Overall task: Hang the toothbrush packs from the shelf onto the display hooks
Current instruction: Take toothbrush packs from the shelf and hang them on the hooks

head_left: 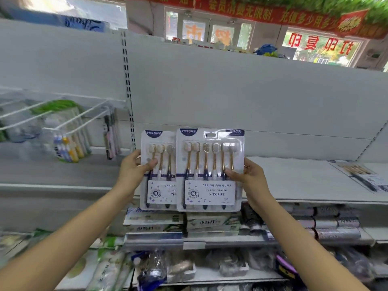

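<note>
**Two packs up, hooks well off to the left**

While I hold a pack in each hand, the risk starts at the far left: the white hooks (69, 120) already carry other brushes and stand well apart from what I'm holding, so I judge I'd have to swing across, and a blind swing could knock the hanging stock loose. My left hand (134, 171) pinches the left pack (159, 171) by its edge, thumb on the front, fingers behind. That pack's right side sits under the right pack (211, 169), and its hang hole is hidden, so I could miss a hook with it. My right hand (249, 177) pinches the right pack the same way, at its right edge; its slot (212, 134) shows at the top. Slick plastic held by one edge could slip or twist. One more pack (365, 175) lies on the shelf (294, 177) at far right.
</note>
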